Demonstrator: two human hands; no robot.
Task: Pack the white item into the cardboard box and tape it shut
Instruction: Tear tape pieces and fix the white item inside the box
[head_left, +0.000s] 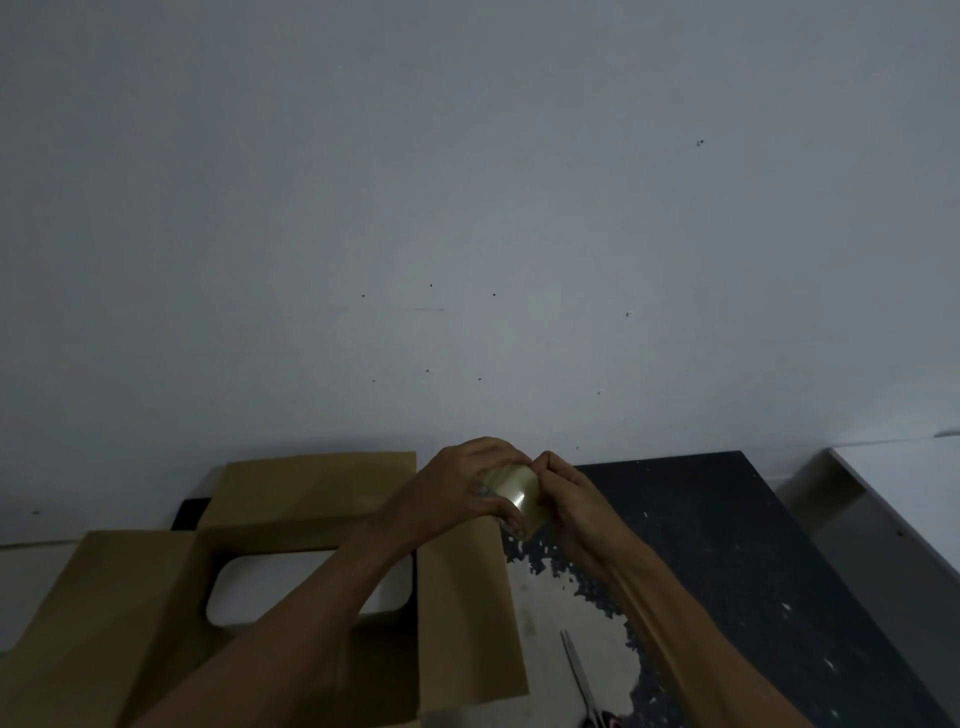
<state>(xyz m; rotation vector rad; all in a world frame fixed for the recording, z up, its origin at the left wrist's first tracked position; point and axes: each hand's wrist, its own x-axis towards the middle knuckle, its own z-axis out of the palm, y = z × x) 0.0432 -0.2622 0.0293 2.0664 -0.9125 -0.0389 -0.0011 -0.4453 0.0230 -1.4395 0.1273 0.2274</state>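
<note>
An open cardboard box (291, 499) stands on the table at the lower left, its flaps spread outward. Inside lies the white item (275, 582), a flat piece with rounded corners, partly hidden by my left forearm. Above the box's right flap both hands hold a roll of clear tape (514, 499). My left hand (457, 483) wraps around the roll from the left. My right hand (561, 488) pinches at the roll's upper right edge with its fingertips.
Scissors (582, 680) lie on the dark, worn tabletop (727, 545) to the right of the box, near the bottom edge. A pale wall rises right behind the table. A light shelf or ledge (883, 499) stands at the far right.
</note>
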